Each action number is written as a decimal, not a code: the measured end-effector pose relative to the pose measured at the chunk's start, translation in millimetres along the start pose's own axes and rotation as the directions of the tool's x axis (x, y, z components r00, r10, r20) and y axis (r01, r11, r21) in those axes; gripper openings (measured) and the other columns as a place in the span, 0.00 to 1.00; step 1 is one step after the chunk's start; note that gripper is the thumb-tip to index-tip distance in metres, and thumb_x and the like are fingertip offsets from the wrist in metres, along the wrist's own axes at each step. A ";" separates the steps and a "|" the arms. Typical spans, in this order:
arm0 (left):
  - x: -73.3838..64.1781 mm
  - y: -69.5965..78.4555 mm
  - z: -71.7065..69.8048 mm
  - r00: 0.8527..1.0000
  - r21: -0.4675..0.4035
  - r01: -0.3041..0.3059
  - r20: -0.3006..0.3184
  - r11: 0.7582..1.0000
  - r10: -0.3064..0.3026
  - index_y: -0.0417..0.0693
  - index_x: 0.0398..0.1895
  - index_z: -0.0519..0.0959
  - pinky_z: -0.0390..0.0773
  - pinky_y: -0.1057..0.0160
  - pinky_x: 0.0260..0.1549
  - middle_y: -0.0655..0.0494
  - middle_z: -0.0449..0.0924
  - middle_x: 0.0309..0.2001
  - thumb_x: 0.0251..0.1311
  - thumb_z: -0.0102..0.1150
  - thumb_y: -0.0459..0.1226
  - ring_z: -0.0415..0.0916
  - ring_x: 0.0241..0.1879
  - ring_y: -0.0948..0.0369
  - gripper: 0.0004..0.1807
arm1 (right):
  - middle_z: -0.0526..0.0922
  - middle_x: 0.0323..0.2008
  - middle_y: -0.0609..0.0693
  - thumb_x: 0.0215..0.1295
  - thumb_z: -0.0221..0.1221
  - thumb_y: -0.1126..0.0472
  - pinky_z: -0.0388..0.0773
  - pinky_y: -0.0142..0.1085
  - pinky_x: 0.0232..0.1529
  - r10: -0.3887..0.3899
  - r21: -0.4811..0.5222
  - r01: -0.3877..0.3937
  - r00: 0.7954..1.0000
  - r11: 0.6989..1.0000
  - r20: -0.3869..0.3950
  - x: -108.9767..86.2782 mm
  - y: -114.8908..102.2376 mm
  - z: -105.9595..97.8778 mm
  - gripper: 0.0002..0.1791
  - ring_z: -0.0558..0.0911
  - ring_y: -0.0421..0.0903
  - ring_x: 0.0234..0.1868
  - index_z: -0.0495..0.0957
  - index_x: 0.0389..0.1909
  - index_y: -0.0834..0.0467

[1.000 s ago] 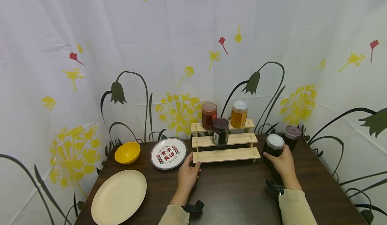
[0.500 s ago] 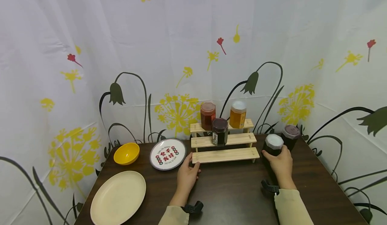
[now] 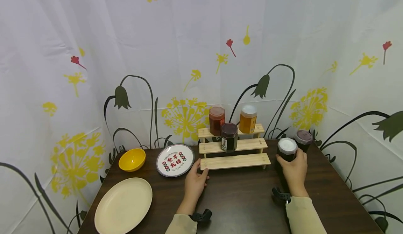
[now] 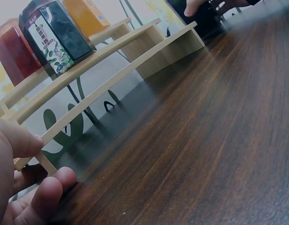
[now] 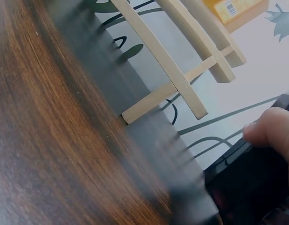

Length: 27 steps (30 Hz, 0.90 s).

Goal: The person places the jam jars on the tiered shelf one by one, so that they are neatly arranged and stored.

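My left hand (image 3: 194, 183) grips the left end of the lowest tier of a three-tier wooden shelf (image 3: 236, 161). In the left wrist view the thumb (image 4: 25, 140) lies on the plank, with fingers curled below it. My right hand (image 3: 295, 171) holds a dark jar (image 5: 247, 180) with a white lid (image 3: 287, 145), right of the shelf, its thumb along the jar's near left side. Close behind it stands another dark jar with a purplish lid (image 3: 303, 137). On the shelf, a dark jar (image 3: 229, 138) occupies the middle tier; a red jar (image 3: 217, 121) and an amber jar (image 3: 248, 119) stand on top.
Left of the shelf lies a white plate with red lettering (image 3: 175, 160). A yellow bowl (image 3: 132, 160) and a large cream oval plate (image 3: 123, 206) are farther left. Behind the dark wooden table (image 3: 242, 202) hangs a flower-patterned white curtain (image 3: 189, 34).
The white-lidded jar has shifted slightly to the right, with my right hand around it. My left hand and the shelf have stayed in place.
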State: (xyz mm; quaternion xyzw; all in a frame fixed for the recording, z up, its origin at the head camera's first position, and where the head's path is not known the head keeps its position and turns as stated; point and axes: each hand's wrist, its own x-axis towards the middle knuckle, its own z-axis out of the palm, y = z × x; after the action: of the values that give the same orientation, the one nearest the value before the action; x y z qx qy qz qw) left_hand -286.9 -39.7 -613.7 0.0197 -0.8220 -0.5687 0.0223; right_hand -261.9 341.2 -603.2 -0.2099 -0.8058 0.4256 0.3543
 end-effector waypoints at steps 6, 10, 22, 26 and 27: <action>-0.8 -1.6 -0.5 1.000 -0.012 0.002 0.006 1.000 -0.002 0.55 0.81 0.72 0.84 0.62 0.22 0.48 0.85 0.62 0.74 0.68 0.41 0.81 0.21 0.62 0.34 | 0.78 0.65 0.67 0.54 0.82 0.63 0.74 0.55 0.64 0.011 0.108 -0.001 0.996 0.994 -0.090 -3.1 -7.7 -0.5 0.46 0.79 0.64 0.65 0.69 0.72 0.65; -0.7 -2.1 -0.4 1.000 -0.012 0.000 0.004 1.000 0.001 0.55 0.81 0.72 0.84 0.62 0.21 0.48 0.86 0.61 0.74 0.68 0.41 0.82 0.21 0.62 0.34 | 0.81 0.64 0.62 0.54 0.84 0.57 0.72 0.34 0.55 0.032 0.148 -0.009 0.988 0.989 -0.153 -5.6 -13.8 0.2 0.47 0.81 0.56 0.60 0.69 0.72 0.60; -1.7 0.6 -0.6 1.000 -0.004 -0.017 -0.003 1.000 0.017 0.54 0.81 0.72 0.84 0.62 0.22 0.47 0.84 0.65 0.74 0.68 0.41 0.82 0.23 0.62 0.34 | 0.85 0.59 0.56 0.53 0.86 0.57 0.73 0.21 0.53 0.010 0.240 0.043 0.976 0.970 -0.216 -11.6 -26.9 7.9 0.43 0.79 0.33 0.54 0.75 0.68 0.56; -0.9 0.4 -0.8 1.000 -0.008 -0.015 -0.002 1.000 0.015 0.54 0.81 0.72 0.84 0.62 0.22 0.48 0.84 0.66 0.74 0.67 0.41 0.82 0.24 0.62 0.34 | 0.85 0.59 0.53 0.52 0.86 0.59 0.75 0.21 0.53 -0.020 0.290 0.082 0.977 0.954 -0.210 -12.2 -31.7 9.7 0.43 0.80 0.31 0.54 0.75 0.68 0.55; -0.6 0.3 -0.8 1.000 -0.009 -0.015 -0.002 1.000 0.015 0.54 0.81 0.72 0.84 0.62 0.22 0.48 0.84 0.66 0.74 0.68 0.41 0.82 0.24 0.62 0.34 | 0.84 0.59 0.52 0.52 0.86 0.59 0.75 0.21 0.53 -0.028 0.302 0.092 0.977 0.949 -0.209 -12.2 -33.0 10.2 0.43 0.80 0.31 0.54 0.75 0.68 0.55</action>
State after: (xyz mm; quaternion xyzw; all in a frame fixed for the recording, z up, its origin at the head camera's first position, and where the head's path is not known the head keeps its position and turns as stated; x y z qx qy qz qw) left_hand -286.2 -40.3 -613.2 0.0139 -0.8196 -0.5721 0.0274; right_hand -262.7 309.8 -584.4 -0.1692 -0.6949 0.5120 0.4757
